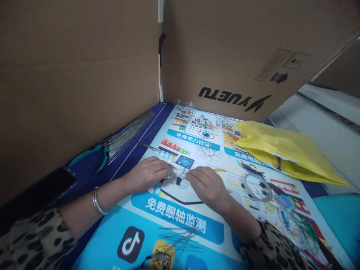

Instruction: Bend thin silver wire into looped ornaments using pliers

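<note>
My left hand [148,173], with a silver bangle [97,200] on its wrist, rests over the printed poster sheet [180,223]. Its fingers are curled and pressed together around a thin wire piece [170,176] that pokes out at the fingertips. Across a small gap, my right hand [208,186] pinches thumb against forefinger beside a small greenish wire bit [184,171]. Whether both hands share one wire is too fine to make out. Beyond the hands lies a bent wire shape [208,152], and nearer to me are several dark straight wires [180,239].
Teal-handled pliers [104,152] and a bundle of straight wires [131,133] lie at left, near a black phone [53,187]. Cardboard walls [239,56] enclose the back. To the right are a yellow bag [284,148], a tape roll [257,186] and tangled coloured wires [302,227].
</note>
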Demonstrator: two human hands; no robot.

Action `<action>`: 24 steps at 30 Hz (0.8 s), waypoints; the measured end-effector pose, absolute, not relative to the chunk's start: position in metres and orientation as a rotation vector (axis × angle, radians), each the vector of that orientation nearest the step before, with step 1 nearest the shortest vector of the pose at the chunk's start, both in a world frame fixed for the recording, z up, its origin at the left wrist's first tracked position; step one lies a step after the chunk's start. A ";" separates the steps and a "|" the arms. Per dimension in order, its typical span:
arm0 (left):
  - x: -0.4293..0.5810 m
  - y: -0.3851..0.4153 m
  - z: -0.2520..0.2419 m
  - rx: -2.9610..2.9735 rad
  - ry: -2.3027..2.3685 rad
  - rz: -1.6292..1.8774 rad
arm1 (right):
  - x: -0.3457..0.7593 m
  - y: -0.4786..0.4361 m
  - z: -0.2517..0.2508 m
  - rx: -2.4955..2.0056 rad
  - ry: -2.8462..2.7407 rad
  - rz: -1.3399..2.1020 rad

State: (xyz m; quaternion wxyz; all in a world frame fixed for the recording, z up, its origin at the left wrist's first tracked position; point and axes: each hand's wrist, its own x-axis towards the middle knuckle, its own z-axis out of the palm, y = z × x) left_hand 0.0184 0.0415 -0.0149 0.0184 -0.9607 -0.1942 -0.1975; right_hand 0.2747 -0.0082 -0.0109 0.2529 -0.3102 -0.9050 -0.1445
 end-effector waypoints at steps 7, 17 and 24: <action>0.018 0.039 -0.012 -2.948 -0.536 -0.624 | 0.271 -0.008 -0.012 -0.913 -2.578 -0.309; 0.020 0.038 -0.010 -2.885 -0.467 -0.719 | 0.261 0.003 -0.024 -0.896 -2.507 -0.294; 0.018 0.030 0.003 -2.938 -0.490 -0.661 | 0.264 -0.003 -0.010 -0.863 -2.448 -0.089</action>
